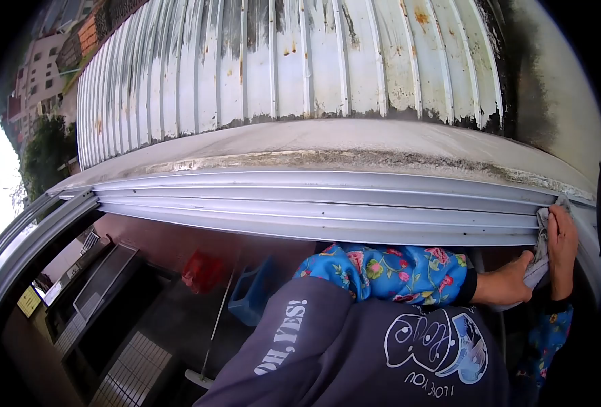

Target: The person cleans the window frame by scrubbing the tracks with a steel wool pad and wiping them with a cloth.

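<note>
A grey cloth [540, 261] is bunched at the right end of the silver window track [324, 203], against the frame. My right hand [562, 247] has its fingers pressed over the cloth's upper part at the corner. From the left, my left arm in a blue floral sleeve reaches across my body. My left hand [508, 280] is closed on the lower part of the same cloth, just below the track; its fingertips are partly hidden.
Outside, beyond the concrete ledge [259, 146], lies a rusty corrugated metal roof [293, 61]. Sliding window frames [39, 234] stand at the left. Inside below are a blue plastic stool [249, 295], a red bag [202, 271] and a long-handled tool [219, 315].
</note>
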`<state>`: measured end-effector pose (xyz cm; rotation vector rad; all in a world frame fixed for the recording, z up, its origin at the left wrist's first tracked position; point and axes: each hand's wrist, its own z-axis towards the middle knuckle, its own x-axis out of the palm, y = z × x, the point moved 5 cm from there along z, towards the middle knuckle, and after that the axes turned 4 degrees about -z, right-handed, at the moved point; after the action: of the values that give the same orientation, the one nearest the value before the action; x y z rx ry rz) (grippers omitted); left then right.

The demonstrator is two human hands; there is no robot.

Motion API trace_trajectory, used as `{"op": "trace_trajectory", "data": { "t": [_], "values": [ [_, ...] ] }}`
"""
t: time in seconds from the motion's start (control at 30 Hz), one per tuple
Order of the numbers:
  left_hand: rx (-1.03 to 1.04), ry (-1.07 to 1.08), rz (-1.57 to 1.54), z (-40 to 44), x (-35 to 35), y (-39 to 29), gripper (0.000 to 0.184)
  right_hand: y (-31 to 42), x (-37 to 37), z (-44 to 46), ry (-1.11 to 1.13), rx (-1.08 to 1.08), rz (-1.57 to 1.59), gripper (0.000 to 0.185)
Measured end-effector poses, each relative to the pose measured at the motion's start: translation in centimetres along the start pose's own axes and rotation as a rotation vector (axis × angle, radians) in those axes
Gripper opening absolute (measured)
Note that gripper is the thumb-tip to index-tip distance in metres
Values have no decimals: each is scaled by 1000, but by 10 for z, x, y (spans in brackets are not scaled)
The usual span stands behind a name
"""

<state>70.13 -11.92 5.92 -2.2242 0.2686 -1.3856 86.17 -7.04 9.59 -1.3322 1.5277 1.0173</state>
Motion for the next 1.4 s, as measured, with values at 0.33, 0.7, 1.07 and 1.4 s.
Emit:
{"op": "trace_trajectory", "data": {
  "t": [0.33,0.7,1.07,1.4],
  "values": [
    [-7,18,225,-20,7,13,77,25,-46,-28,-214,155,287,16],
    [6,133,325,-62,25,18,76,-8,-30,-97,-641,374,1286,17],
    [16,100,249,-92,5,23,62,29,-23,-100,-683,203,1697,14],
    [124,104,69,-122,-17,5,49,70,-32,-83,-698,220,1343,19]
  ]
}}
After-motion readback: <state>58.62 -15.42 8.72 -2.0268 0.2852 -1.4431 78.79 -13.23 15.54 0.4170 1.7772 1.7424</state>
